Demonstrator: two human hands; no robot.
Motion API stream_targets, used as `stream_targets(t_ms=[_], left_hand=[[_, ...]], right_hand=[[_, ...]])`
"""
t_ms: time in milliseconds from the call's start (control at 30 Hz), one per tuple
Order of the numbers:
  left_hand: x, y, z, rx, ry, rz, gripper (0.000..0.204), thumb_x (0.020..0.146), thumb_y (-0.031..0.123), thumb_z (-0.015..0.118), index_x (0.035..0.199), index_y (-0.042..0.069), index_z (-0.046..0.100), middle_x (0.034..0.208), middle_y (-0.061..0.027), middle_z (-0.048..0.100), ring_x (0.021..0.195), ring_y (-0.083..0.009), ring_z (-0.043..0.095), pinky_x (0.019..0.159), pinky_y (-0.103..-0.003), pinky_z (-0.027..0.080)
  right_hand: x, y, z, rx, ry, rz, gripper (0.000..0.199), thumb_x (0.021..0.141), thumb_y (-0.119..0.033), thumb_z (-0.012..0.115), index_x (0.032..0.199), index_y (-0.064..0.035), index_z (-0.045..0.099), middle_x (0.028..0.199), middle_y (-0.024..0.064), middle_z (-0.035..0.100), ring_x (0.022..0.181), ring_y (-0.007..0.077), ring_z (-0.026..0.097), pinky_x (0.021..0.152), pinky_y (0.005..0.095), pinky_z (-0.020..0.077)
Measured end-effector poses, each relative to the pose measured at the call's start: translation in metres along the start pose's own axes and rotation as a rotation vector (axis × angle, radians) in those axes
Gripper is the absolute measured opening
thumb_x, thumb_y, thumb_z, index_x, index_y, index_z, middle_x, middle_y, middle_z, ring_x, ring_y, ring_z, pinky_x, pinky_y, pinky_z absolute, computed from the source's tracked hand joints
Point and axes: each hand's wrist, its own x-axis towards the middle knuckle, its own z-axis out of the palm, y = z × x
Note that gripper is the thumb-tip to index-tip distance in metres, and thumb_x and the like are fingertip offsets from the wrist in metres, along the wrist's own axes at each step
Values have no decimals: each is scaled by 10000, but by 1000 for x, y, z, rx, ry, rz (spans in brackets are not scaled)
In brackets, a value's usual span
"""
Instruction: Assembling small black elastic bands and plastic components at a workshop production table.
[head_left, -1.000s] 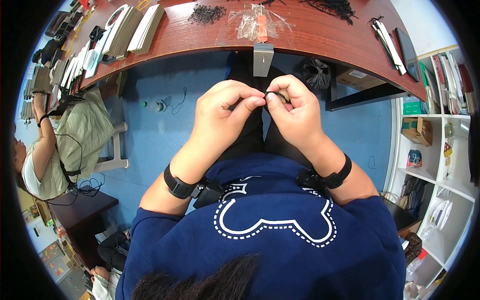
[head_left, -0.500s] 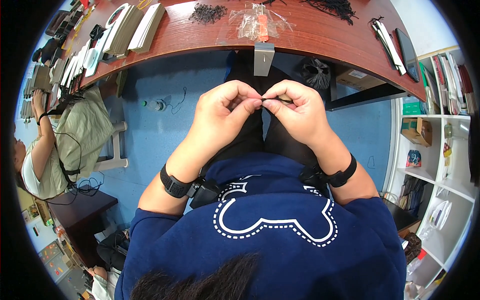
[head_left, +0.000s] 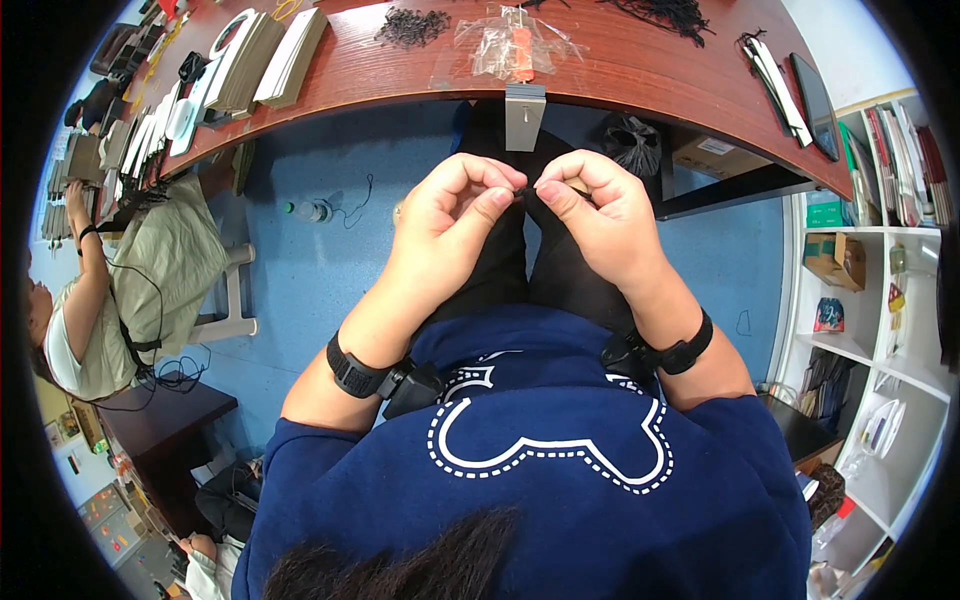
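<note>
Both my hands are raised over my lap, just this side of the table edge, their fingertips almost meeting. My left hand (head_left: pixel 462 205) is closed, thumb and forefinger pinched on something tiny and dark that I cannot make out against the black trousers (head_left: pixel 510 260). Beside it, my right hand (head_left: pixel 600 205) pinches too; a thin black cord showed in its fingers a moment earlier and is now mostly hidden. Beyond the hands, a grey metal block (head_left: pixel 524 118) juts from the table edge, with an orange piece (head_left: pixel 522 55) and clear plastic film (head_left: pixel 487 50) behind it.
On the red-brown table (head_left: pixel 380 75) lie a pile of small black pieces (head_left: pixel 412 27), black cords (head_left: pixel 670 12), stacks of pale card strips (head_left: pixel 292 60) and a dark tablet-like slab (head_left: pixel 814 105). A co-worker (head_left: pixel 90 310) sits at left. White shelves (head_left: pixel 870 350) stand at right.
My fingertips have drawn slightly apart, leaving a small gap between the hands. The cord loop seen in my right hand before is less visible now.
</note>
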Motion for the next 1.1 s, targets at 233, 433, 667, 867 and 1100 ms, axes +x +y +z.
stream_targets(t_ms=[233, 433, 667, 867, 1100], left_hand=[[2, 13, 0, 29, 78, -5, 36, 888, 40, 539, 923, 34, 533, 985, -60, 592, 843, -96, 560, 769, -240, 457], [0, 7, 0, 4, 52, -78, 26, 893, 37, 531, 914, 28, 520, 845, -23, 588, 752, -67, 555, 681, -200, 461], [1, 15, -2, 71, -46, -143, 14, 903, 41, 514, 901, 30, 505, 755, -10, 568, 691, -66, 549, 632, -197, 456], [3, 11, -7, -200, -134, -234, 10, 909, 54, 508, 903, 47, 504, 723, -18, 565, 658, -79, 551, 599, -204, 455], [3, 18, -6, -157, -127, -309, 21, 912, 59, 505, 898, 45, 498, 719, -21, 563, 638, -80, 541, 586, -204, 450]], right_hand=[[-2, -16, 5, -424, 94, -220, 46, 792, -63, 642, 812, -40, 608, 722, 60, 590, 562, 121, 524, 520, 242, 419], [9, -9, 0, -855, 98, -595, 73, 768, -68, 635, 837, -61, 612, 918, 95, 594, 566, 159, 520, 555, 231, 427], [6, -14, -5, 346, -215, 453, 123, 861, -118, 566, 946, -28, 563, 806, 28, 583, 541, 41, 480, 465, 173, 381], [4, 2, -10, 418, -270, 386, 130, 840, -78, 579, 964, -37, 574, 791, 5, 556, 534, 34, 463, 460, 161, 353], [1, -23, 0, 228, -175, 326, 228, 845, -48, 527, 1069, -9, 542, 806, 13, 567, 588, 59, 528, 467, 173, 400]])
